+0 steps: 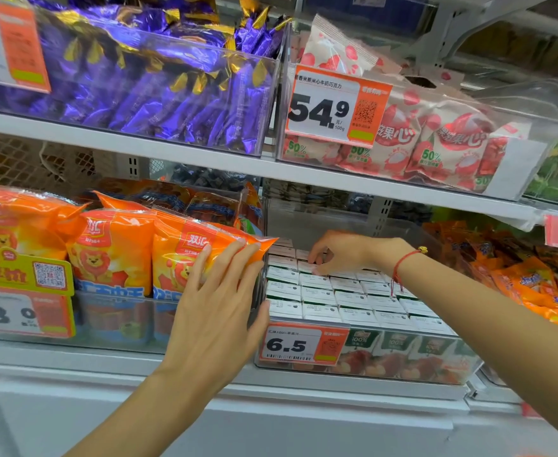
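The left hand (218, 301) lay released, its straight, spread fingers (234, 258) pressing flat against the end orange lion-printed pack (185, 255), the thumb touching the side wall of the clear bin (436, 367) just beside it. The right hand (337, 252), a red string bracelet (399, 265) on its wrist, reached into that bin; its fingers (317, 260) curled down onto the small juice cartons (320, 291) of the rear rows, directly under the fingertips; whether they actually grasped one I cannot tell; the remaining cartons stood packed in rows nearer than the fingers, behind the 6.5 price tag (300, 344).
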`<action>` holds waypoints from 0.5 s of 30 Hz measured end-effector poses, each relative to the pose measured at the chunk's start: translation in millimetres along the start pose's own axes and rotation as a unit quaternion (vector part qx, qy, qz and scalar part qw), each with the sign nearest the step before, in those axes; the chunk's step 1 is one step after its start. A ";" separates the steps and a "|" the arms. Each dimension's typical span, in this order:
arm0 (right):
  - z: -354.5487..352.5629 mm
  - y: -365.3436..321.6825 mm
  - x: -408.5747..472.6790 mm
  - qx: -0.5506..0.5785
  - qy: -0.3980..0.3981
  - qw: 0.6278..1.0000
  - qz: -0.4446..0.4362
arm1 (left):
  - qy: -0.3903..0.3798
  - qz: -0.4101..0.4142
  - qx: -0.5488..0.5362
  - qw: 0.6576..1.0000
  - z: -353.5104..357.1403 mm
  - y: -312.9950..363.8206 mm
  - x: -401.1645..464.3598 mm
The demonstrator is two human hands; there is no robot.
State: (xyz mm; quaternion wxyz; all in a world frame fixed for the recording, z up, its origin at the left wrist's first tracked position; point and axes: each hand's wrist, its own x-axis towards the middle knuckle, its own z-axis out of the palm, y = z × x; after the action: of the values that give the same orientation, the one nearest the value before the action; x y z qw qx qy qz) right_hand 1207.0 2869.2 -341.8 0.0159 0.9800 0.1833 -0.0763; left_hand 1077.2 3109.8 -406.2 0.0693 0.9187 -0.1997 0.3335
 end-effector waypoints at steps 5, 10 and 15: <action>-12.3 -3.2 8.1 -0.011 -0.057 0.998 0.026 | 0.004 0.002 -0.003 1.000 0.4 -0.7 0.1; -17.8 -5.8 9.8 -0.008 -0.089 0.995 0.046 | 0.007 0.004 -0.002 1.000 1.9 -1.2 0.6; -5.1 -6.7 -1.8 -0.055 -0.063 0.996 0.017 | 0.026 0.009 0.001 1.000 3.7 -1.4 0.0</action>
State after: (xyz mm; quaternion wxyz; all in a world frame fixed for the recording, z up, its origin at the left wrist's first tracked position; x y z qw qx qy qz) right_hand 1203.7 2875.1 -336.5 0.0825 0.9739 0.1688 -0.1272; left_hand 1079.9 3110.0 -409.0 0.0710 0.9078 -0.2061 0.3582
